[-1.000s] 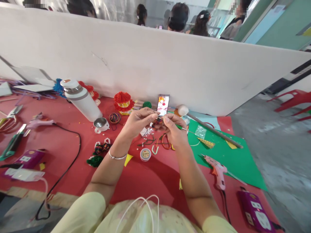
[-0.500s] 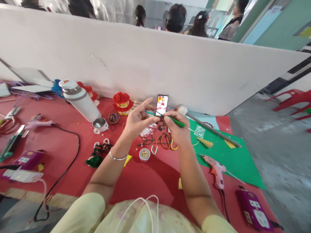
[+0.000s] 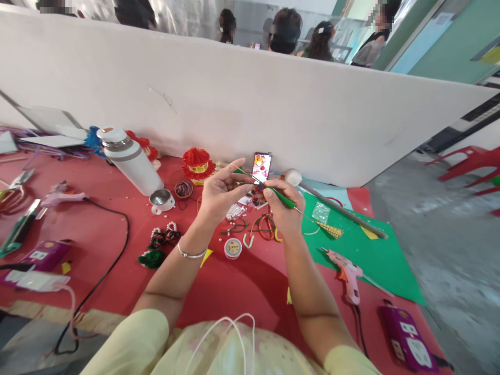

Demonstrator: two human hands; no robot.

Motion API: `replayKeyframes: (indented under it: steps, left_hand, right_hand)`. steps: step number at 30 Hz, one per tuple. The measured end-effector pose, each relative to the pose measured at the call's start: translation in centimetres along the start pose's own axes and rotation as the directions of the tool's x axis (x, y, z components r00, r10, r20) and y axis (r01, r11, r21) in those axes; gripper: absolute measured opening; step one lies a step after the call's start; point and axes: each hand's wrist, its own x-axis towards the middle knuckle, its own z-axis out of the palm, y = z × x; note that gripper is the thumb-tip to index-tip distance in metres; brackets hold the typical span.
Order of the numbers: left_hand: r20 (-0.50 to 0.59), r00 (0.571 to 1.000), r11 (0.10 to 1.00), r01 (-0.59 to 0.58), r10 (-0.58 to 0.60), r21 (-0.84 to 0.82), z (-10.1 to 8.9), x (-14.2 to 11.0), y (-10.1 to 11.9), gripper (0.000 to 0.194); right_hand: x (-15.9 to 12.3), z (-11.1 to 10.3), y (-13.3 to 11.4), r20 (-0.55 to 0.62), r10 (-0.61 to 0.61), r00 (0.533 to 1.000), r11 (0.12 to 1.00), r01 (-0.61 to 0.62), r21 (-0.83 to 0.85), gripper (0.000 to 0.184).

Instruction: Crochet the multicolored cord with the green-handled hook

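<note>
My left hand [image 3: 219, 191] is raised over the red mat [image 3: 242, 286], thumb and fingers pinched on a thin yellow thread that runs toward a small multicoloured beaded piece [image 3: 255, 196]. My right hand [image 3: 282, 211] is closed on a green-handled crochet hook [image 3: 287, 201], its tip at the beaded piece between both hands. A phone [image 3: 261, 167] stands propped against the white wall just beyond them. Below the hands lie coloured bangles [image 3: 265, 227], a packet of white beads [image 3: 235, 212] and a small round tin [image 3: 233, 248].
A white flask [image 3: 130, 160] and its steel cup [image 3: 161, 199] stand left, near a red pom-pom ornament [image 3: 198, 164]. A pink glue gun [image 3: 349, 275] lies on green paper [image 3: 367, 255]; purple power strips [image 3: 408, 337] sit at both sides. A black cable [image 3: 113, 260] crosses the mat. People sit behind the wall.
My hands have drawn apart a little since a second ago: the left hand's fingers opened upward with the thread, and the green hook now shows in my right hand.
</note>
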Motion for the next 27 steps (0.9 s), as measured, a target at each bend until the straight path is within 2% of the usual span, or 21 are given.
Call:
replayKeyframes:
  steps: [4,7,14,17,21,27]
  left_hand:
    - [-0.008,1.0,0.998,0.028,-0.029,-0.051,0.0,0.0,0.2,0.062]
    - [-0.014,0.995,0.992,0.098,-0.099,-0.084,-0.2,0.2,0.3,0.054]
    - [-0.007,0.985,0.975,0.172,-0.175,-0.139,-0.2,0.5,0.3,0.062]
    - [0.014,0.977,0.957,0.209,-0.211,-0.198,-0.2,0.5,0.2,0.061]
    - [0.031,0.978,0.959,0.209,-0.207,-0.191,0.0,0.4,0.0,0.062]
    - [0.017,0.986,0.97,0.164,-0.164,-0.18,0.2,0.3,-0.3,0.067]
  right_hand:
    - [0.0,0.2,0.3,0.009,0.027,1.0,0.998,-0.027,0.064,0.025]
    - [-0.1,0.1,0.5,0.049,0.021,0.999,1.0,-0.022,0.009,0.024]
    - [-0.3,0.0,-0.1,0.134,-0.127,0.983,0.982,0.144,-0.124,0.011]
    - [-0.5,0.0,0.2,0.173,-0.085,0.981,0.995,0.093,-0.036,0.021]
    - [-0.5,0.0,1.1,0.128,-0.023,0.992,0.993,0.007,0.119,0.036]
    - [-0.2,0.5,0.6,0.113,0.053,0.992,0.998,-0.055,0.017,0.03]
